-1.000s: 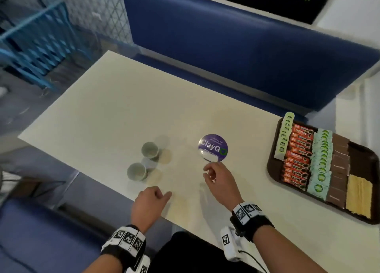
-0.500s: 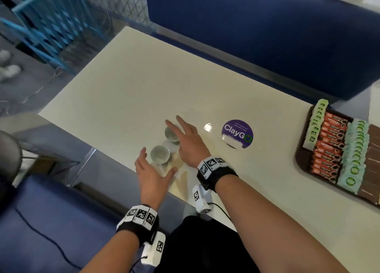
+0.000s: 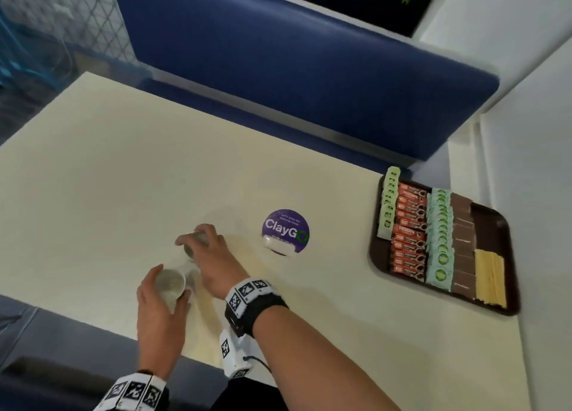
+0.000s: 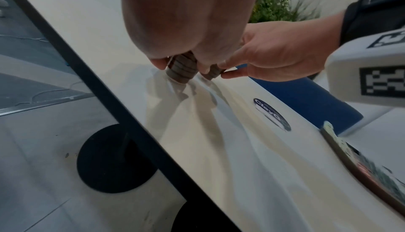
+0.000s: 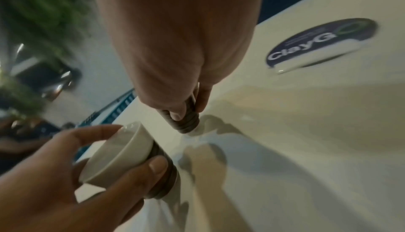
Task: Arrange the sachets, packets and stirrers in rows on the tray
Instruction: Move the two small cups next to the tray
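Note:
A brown tray [image 3: 495,218] sits at the table's right edge. On it lie rows of pale green sachets [image 3: 388,206], red packets [image 3: 408,231], mint green packets [image 3: 439,240], brown packets [image 3: 462,243] and yellow stirrers [image 3: 490,276]. Two small cups with ribbed grey bases stand near the table's front left. My left hand [image 3: 161,290] grips the nearer cup [image 3: 170,282] [image 5: 118,151] by its sides. My right hand [image 3: 210,249] holds the farther cup [image 3: 198,240] [image 5: 186,119] from above, thumb and fingers round it.
A round purple ClayGo sticker [image 3: 284,231] lies on the cream table [image 3: 123,178] between cups and tray. A blue padded bench back [image 3: 294,54] runs behind the table. A white wall [image 3: 526,132] stands close behind the tray.
Both hands have moved from the table's front edge to the two cups and closed round them. The head view has swung right, bringing the whole tray into sight.

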{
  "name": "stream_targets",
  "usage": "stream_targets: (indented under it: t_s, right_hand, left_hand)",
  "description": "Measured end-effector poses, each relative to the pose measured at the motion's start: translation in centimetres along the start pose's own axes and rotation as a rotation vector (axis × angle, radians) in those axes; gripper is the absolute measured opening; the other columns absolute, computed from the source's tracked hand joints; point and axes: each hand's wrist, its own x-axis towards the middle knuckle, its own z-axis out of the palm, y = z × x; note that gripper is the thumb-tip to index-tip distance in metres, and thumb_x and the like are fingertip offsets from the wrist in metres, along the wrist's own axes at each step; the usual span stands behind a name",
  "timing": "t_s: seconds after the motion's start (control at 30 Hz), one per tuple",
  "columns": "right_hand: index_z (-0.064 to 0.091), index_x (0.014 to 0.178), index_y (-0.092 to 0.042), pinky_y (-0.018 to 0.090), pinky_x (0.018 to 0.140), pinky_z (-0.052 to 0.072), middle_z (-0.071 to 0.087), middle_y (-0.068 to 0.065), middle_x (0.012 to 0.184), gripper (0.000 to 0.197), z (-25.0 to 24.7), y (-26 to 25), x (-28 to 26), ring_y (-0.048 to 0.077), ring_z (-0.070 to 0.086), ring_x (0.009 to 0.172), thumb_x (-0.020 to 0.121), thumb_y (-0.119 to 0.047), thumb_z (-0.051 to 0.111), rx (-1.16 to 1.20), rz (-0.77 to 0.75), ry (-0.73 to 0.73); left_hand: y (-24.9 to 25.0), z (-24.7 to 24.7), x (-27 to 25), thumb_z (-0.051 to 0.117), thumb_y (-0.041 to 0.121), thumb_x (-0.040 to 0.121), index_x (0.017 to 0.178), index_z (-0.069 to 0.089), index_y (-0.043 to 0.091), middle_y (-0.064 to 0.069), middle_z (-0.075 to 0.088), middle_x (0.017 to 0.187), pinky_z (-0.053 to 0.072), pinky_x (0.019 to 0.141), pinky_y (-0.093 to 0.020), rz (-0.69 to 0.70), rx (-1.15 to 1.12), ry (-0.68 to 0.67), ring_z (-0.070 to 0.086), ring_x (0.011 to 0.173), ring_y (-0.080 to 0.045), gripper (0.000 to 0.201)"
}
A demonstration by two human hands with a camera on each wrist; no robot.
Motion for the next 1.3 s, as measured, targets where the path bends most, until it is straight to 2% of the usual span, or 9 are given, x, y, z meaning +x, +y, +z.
stream_targets:
  t_s: [0.13,0.2,0.3,0.37,0.47,0.67,1.03,1.2,1.3]
  right_hand:
    - [0.04,0.152,-0.032,0.04,0.119,0.042,0.021,-0.006,0.154,0.088,-5.4,5.7,-4.5,0.024,0.036,0.144,0.084,0.022,0.054,0.073,0.085,0.251]
    - [0.035,0.156,-0.03,0.033,0.118,0.043,0.023,-0.008,0.155,0.08,-9.5,9.2,-7.3,0.02,0.041,0.143,0.092,0.013,0.055,0.071,0.137,0.362]
    - [0.035,0.157,-0.025,0.028,0.112,0.046,0.026,-0.007,0.154,0.069,-15.9,14.6,-11.1,0.019,0.052,0.133,0.098,0.0,0.061,-0.023,0.206,0.445]
    - [0.035,0.156,-0.029,0.031,0.112,0.047,0.026,-0.005,0.152,0.069,-19.2,17.8,-12.6,0.021,0.056,0.126,0.098,-0.003,0.063,-0.085,0.271,0.417]
    - [0.032,0.156,-0.036,0.032,0.115,0.044,0.03,-0.002,0.15,0.075,-22.3,21.0,-13.4,0.023,0.053,0.131,0.098,0.002,0.06,-0.124,0.315,0.328]
    - [0.032,0.157,-0.038,0.036,0.116,0.043,0.034,0.001,0.151,0.079,-24.7,24.0,-13.1,0.023,0.044,0.137,0.096,0.006,0.057,-0.112,0.281,0.251]
    - [0.027,0.159,-0.044,0.037,0.118,0.04,0.034,-0.007,0.151,0.081,-25.2,26.5,-12.8,0.02,0.041,0.14,0.1,-0.002,0.062,-0.09,0.262,0.191]
    - [0.02,0.161,-0.047,0.033,0.115,0.045,0.032,-0.01,0.155,0.093,-25.9,26.7,-13.2,0.018,0.043,0.141,0.096,0.01,0.055,-0.118,0.262,0.169]
    - [0.025,0.16,-0.044,0.032,0.116,0.042,0.034,-0.01,0.156,0.089,-26.1,26.9,-13.2,0.018,0.043,0.142,0.096,0.01,0.054,-0.118,0.248,0.175]
  left_hand:
    - [4.1,4.3,-0.6,0.078,0.013,0.097,0.158,0.032,0.029,-0.004,0.053,0.153,0.05,0.103,-0.051,-0.026,-0.068,-0.123,0.06,0.13,-0.036,0.078]
    - [6.6,8.0,-0.9,0.08,0.012,0.094,0.15,0.036,0.035,0.006,0.061,0.138,0.052,0.094,-0.041,0.026,-0.097,-0.216,0.065,0.119,-0.028,0.075]
    - [10.0,14.4,-1.5,0.083,0.01,0.09,0.134,0.046,0.043,0.026,0.062,0.125,0.048,0.085,-0.019,0.143,-0.14,-0.369,0.065,0.112,-0.006,0.067]
    - [12.1,18.4,-2.0,0.082,0.01,0.088,0.134,0.05,0.04,0.024,0.061,0.129,0.048,0.092,-0.018,0.215,-0.141,-0.466,0.062,0.117,-0.002,0.064]
    - [14.5,23.4,-2.6,0.081,0.007,0.087,0.137,0.052,0.034,0.015,0.055,0.133,0.049,0.101,-0.025,0.311,-0.117,-0.571,0.056,0.121,0.001,0.064]
    - [16.7,29.2,-3.1,0.079,0.011,0.089,0.137,0.054,0.032,0.016,0.065,0.13,0.052,0.099,-0.027,0.273,-0.158,-0.621,0.064,0.119,-0.005,0.058]
    - [16.6,30.8,-2.3,0.082,0.009,0.089,0.133,0.053,0.031,0.018,0.064,0.127,0.048,0.092,-0.013,0.241,-0.113,-0.575,0.062,0.115,0.002,0.057]
    - [16.8,30.7,-2.0,0.085,0.015,0.089,0.123,0.052,0.046,0.021,0.067,0.12,0.048,0.087,-0.01,0.269,-0.112,-0.572,0.064,0.111,0.003,0.057]
    - [16.4,30.9,-1.8,0.085,0.018,0.089,0.125,0.054,0.045,0.02,0.067,0.121,0.049,0.089,-0.013,0.284,-0.087,-0.576,0.064,0.111,0.001,0.055]
